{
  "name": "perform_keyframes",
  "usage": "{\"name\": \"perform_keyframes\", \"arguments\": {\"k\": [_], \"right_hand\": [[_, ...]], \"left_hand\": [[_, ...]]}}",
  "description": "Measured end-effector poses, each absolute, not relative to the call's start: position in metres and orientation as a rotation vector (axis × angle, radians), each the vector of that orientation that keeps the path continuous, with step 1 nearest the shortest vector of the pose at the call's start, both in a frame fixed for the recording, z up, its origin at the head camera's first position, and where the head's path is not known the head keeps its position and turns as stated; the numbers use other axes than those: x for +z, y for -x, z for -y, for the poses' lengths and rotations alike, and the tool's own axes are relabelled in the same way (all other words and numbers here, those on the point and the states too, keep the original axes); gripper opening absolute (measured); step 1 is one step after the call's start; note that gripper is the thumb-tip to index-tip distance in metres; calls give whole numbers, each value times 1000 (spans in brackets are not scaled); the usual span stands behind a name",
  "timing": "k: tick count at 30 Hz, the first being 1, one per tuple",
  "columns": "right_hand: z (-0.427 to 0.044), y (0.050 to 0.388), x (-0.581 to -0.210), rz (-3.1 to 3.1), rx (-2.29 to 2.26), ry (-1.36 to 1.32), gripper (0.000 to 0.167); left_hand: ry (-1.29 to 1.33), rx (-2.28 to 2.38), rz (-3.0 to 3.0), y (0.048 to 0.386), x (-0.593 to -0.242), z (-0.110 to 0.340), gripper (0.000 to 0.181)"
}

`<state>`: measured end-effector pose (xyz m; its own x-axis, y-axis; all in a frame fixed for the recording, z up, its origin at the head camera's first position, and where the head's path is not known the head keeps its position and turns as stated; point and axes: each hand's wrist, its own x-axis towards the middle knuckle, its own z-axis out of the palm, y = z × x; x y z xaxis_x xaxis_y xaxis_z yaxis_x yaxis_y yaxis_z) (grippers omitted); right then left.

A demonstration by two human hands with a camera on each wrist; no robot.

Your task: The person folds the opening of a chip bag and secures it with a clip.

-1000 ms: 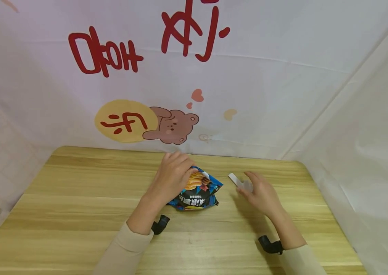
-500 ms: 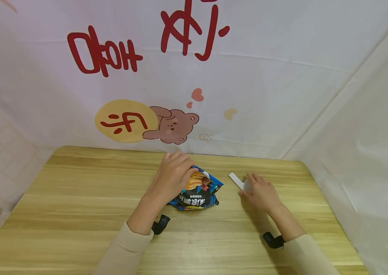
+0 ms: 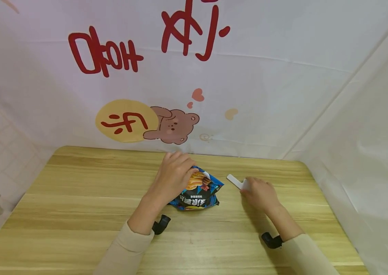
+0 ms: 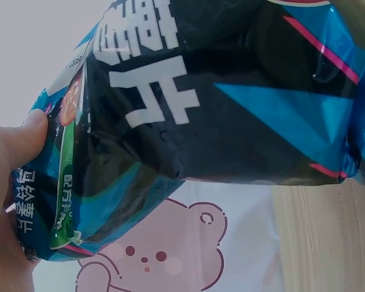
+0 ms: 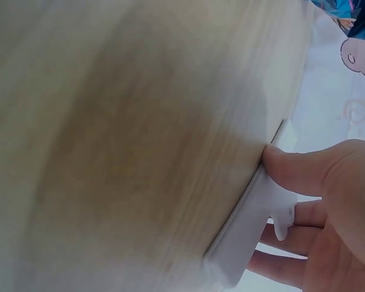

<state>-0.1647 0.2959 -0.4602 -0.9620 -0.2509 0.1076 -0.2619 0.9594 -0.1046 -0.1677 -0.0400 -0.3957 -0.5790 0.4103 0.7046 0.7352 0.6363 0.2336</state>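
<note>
My left hand [image 3: 174, 173] is curled firmly round one end of a glossy, creased foil bag [image 3: 197, 196], blue and black with pink stripes and white lettering, plump and rounded, which sits about midway across the smooth, wood-grained table [image 3: 77, 210]. My right hand [image 3: 260, 195] pinches a rigid, matt white piece [image 3: 234, 181], its thumb on one long edge and fingers behind; the piece is a flat, straight bar with a small rounded lug, located right of the bag and apart from it.
</note>
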Motion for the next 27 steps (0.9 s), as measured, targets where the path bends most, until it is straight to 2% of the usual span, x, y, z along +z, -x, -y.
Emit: {"name": "perform_keyframes", "arguments": {"k": [15,27], "right_hand": [[-286,159,-441,3048,308,-354,27],[-286,155,-429,2965,600,-292,33]], "left_hand": [[884,-684,2258,168,-396,41,6],[883,-675,2260,168,-397,41,7]]}}
